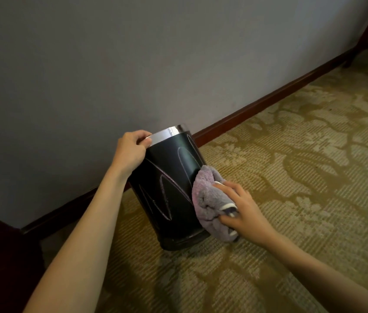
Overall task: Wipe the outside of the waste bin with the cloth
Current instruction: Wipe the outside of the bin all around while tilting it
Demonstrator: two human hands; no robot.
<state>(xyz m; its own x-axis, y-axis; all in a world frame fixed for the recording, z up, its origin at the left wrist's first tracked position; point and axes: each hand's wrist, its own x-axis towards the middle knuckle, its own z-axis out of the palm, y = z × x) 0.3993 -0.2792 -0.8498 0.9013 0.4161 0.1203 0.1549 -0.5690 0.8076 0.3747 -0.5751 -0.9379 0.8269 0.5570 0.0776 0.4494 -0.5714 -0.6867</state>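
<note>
So the bin [169,188] is standing on the carpet [291,177] right by the wall [110,64], leaning a bit. Its long axis runs from the base, which sits nearer the camera, up to the shiny metal rim [167,134], and the open top tips up and away toward the wall.

Hands: the left hand [133,150] has fingers curled over the rim, gripping it to steady the bin. The right hand [241,208] is clutching a bunched-up purple cloth [208,204] and pressing it against the lower right side of the bin.

If I were doing this bit, I'd keep that rim grip firm, since a light bin will probably skid or roll once you push sideways. Long strokes along the axis, rim to base, then turn the bin a little with the left hand and repeat. Flattening the cloth out would likely cover more than a wad does. The side facing the wall is hidden, so I can't tell what state it's in.
</note>
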